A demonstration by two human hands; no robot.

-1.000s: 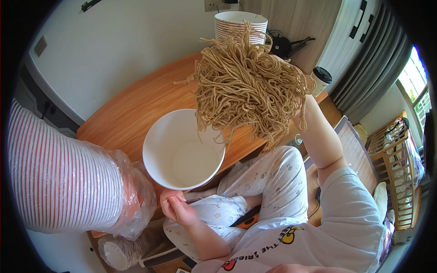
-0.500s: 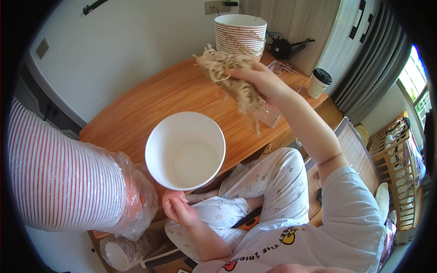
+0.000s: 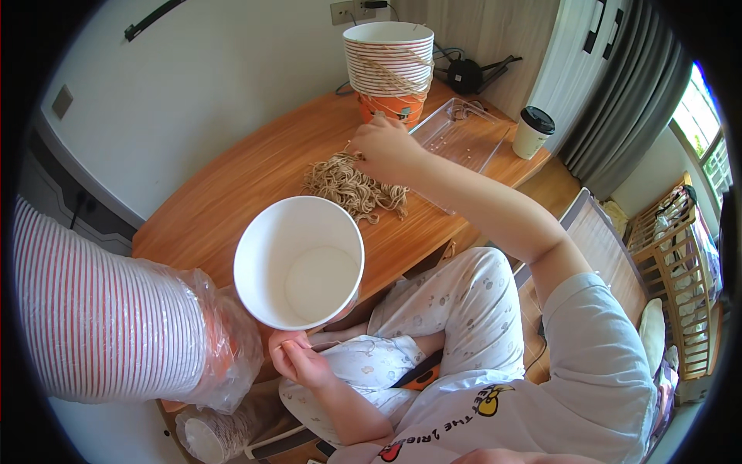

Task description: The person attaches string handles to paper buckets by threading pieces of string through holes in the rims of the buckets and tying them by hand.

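A large white paper bucket, its round mouth facing up toward me, stands tilted at the near edge of the table, with nothing visible in it. Close below its rim is my left hand, fingers pressed together; what they hold, if anything, cannot be made out. A loose heap of tan twine pieces lies on the wooden table behind the bucket. Over the heap's far right side hovers my right hand, back toward me, its fingers mostly hidden. Beyond it stands a stack of paper buckets, bound round with twine, orange at the bottom.
A tall plastic-wrapped stack of buckets fills the left side. On the table are a clear plastic tray and a lidded paper cup. A black router sits at the back. Wrapped cups lie low left.
The twine bundle that was in my raised right hand now lies on the table. My right hand has moved left and away from me. The left hand stays beside the bucket.
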